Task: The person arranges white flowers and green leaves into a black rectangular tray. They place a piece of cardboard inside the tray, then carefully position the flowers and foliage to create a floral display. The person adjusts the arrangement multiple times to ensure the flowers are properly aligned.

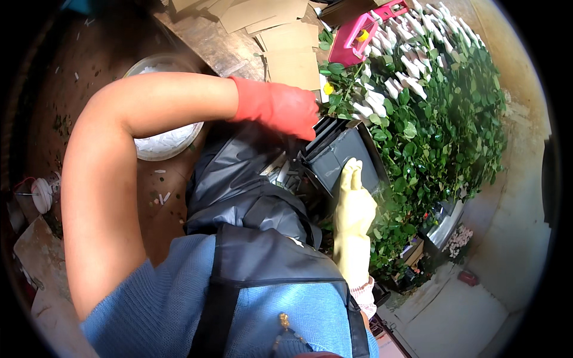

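My left hand [286,108], in a coral-red rubber glove, is curled closed by the upper edge of a dark grey, box-shaped piece [337,161] with black slats at its top. Whatever its fingers hold, if anything, is hidden. My right hand [355,209], in a pale yellow glove, reaches up from below with its fingers stretched out. Their tips lie against the flat grey face of the box-shaped piece. Just right of both hands lies a big heap of leafy green flower stems [430,143], many with white sleeves [409,68] over their heads.
Brown cardboard sheets [292,68] lie on the wooden table [194,36]. A pink plastic holder [352,40] stands beside the stems. Behind my left arm is a round tub [199,140] of white pieces. Scraps litter the brown floor [156,206]. A pale wall [519,131] rises at the right.
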`<state>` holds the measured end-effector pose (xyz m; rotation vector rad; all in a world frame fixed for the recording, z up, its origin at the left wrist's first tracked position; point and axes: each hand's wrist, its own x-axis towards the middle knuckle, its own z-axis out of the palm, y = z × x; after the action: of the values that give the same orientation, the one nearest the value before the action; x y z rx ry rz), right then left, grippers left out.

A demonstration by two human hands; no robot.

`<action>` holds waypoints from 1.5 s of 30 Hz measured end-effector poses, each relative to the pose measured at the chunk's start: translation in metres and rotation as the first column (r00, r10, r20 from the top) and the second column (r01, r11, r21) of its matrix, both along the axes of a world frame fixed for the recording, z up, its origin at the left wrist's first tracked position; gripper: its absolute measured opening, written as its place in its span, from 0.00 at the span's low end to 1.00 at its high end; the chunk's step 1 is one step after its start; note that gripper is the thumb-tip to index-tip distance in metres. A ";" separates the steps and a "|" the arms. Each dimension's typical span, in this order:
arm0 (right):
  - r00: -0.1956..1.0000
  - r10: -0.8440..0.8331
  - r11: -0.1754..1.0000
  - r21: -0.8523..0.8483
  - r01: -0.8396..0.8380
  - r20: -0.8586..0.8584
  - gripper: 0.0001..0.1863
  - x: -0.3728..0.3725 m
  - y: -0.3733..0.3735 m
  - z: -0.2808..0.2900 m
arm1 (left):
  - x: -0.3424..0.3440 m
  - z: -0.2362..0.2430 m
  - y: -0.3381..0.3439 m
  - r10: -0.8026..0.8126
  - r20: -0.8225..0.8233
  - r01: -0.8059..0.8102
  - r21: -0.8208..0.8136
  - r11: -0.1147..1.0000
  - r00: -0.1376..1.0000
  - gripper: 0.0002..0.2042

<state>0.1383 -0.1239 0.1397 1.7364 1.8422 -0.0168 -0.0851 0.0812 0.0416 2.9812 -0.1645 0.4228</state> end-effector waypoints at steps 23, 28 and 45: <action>0.994 0.033 0.991 0.130 -0.019 -0.102 0.36 0.006 -0.001 -0.002 | 0.055 -0.032 0.060 0.428 -0.197 -0.462 -0.179 0.869 0.882 0.10; 0.818 -0.041 0.968 0.179 0.174 -0.574 0.34 0.023 -0.011 0.016 | 0.010 -0.041 0.018 0.623 0.025 -0.624 0.024 0.781 0.782 0.18; -0.059 -0.069 0.602 -0.089 0.793 -0.996 0.38 0.049 -0.083 -0.029 | 0.104 0.058 -0.054 -0.051 -0.252 -0.045 -0.361 0.932 0.966 0.58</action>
<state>0.1875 -0.2064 0.1104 3.3059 1.8241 -1.4992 0.0192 0.0277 0.0998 2.6326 -0.0564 0.0500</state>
